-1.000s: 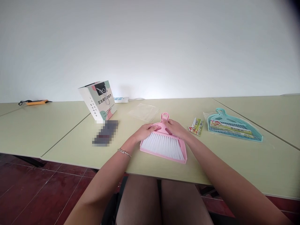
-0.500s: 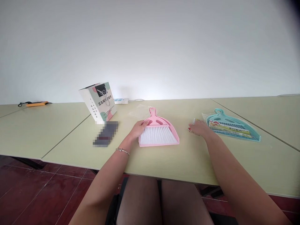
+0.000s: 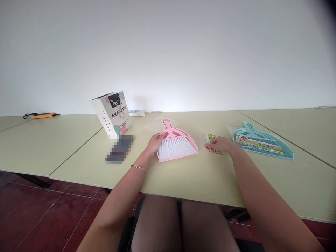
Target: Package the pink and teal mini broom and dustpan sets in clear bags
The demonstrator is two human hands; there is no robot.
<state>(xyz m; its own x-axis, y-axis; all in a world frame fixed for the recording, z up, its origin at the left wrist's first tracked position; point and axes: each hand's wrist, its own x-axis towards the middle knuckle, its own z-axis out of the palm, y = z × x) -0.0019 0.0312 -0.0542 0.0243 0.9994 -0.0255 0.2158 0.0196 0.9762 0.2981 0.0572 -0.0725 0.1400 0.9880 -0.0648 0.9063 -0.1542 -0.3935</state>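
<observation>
A pink dustpan with a white-bristled brush nested in it point(image 3: 176, 142) lies flat on the pale green table point(image 3: 199, 175), handle pointing away from me. My left hand point(image 3: 155, 142) rests on its left edge, fingers curled onto the rim. My right hand point(image 3: 222, 143) lies on a small printed label card point(image 3: 212, 144) to the right of the dustpan, fingertips pressing it down. A teal dustpan set in clear wrapping point(image 3: 261, 141) sits further right, untouched.
A white printed paper bag point(image 3: 113, 112) stands at the back left, with a blurred dark object point(image 3: 119, 149) before it. A clear plastic bag point(image 3: 160, 123) lies behind the pink dustpan. A white power strip point(image 3: 136, 112) and an orange tool point(image 3: 42, 115) lie near the wall.
My right hand left the pink dustpan, reached right to the label card and slid it leftwards. The dustpan moved away from me and turned under my left hand.
</observation>
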